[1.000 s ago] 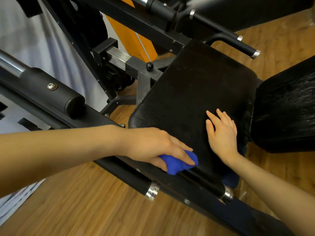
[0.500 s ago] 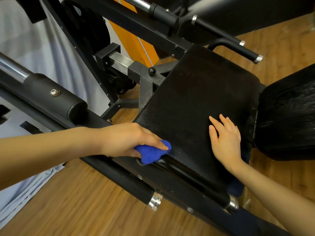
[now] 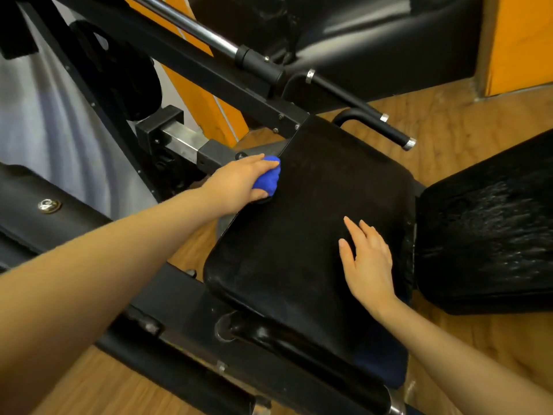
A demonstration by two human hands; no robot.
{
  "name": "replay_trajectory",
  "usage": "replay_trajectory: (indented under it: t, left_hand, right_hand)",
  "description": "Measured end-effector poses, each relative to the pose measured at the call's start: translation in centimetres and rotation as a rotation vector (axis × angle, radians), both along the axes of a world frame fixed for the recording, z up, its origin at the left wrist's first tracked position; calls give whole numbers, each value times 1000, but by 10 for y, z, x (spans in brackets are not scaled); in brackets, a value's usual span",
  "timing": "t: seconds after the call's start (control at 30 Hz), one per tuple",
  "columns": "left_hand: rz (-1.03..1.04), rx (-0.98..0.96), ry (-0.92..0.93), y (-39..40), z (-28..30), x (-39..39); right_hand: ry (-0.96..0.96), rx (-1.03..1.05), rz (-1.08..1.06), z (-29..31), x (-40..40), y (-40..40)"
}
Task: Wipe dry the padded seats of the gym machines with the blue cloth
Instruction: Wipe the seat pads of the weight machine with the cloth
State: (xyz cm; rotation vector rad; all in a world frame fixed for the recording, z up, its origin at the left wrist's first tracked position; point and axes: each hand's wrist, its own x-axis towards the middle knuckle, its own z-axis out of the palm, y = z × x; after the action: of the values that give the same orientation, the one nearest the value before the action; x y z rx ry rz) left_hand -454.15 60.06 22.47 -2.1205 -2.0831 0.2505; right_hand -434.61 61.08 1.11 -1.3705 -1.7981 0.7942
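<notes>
A black padded seat (image 3: 314, 223) fills the middle of the view. My left hand (image 3: 239, 181) grips a bunched blue cloth (image 3: 267, 179) and presses it on the seat's far left edge. My right hand (image 3: 366, 262) lies flat on the right side of the seat, fingers straight and slightly spread. A second black pad (image 3: 490, 235) with a shiny, streaked surface sits just right of the seat.
Black machine frame bars (image 3: 209, 76) and a chrome rod (image 3: 185, 23) cross above the seat. A black handle with a chrome end (image 3: 386, 130) juts out behind it. A thick padded roller (image 3: 45, 211) lies at the left. Wooden floor (image 3: 466, 121) surrounds the machine.
My left hand has swept the blue cloth from the seat's near front edge along its left side to the far left edge. My right hand stays flat on the seat.
</notes>
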Motion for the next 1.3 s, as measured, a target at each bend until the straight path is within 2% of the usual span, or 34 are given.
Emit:
replay_trajectory:
  t: [0.23,0.4,0.67,0.87,1.07,1.3]
  left_hand:
    - [100,14,-192,61,-28,-10]
    - [144,78,-379,67,-54,-15]
    - [57,24,-429,100,-51,-30]
    - [58,84,-480,163,-57,-29]
    - [58,65,-524,207,-56,-35]
    - [100,131,-588,269,-55,-33]
  right_hand:
    - [37,-1,-23,37,-23,51]
    - [20,-21,-31,58,-48,95]
    - [-19,-96,-47,80,-85,151]
    - [-23,-71,-84,97,-95,211]
    - [35,-131,-106,95,-112,254]
    - [33,-167,-163,80,-124,270]
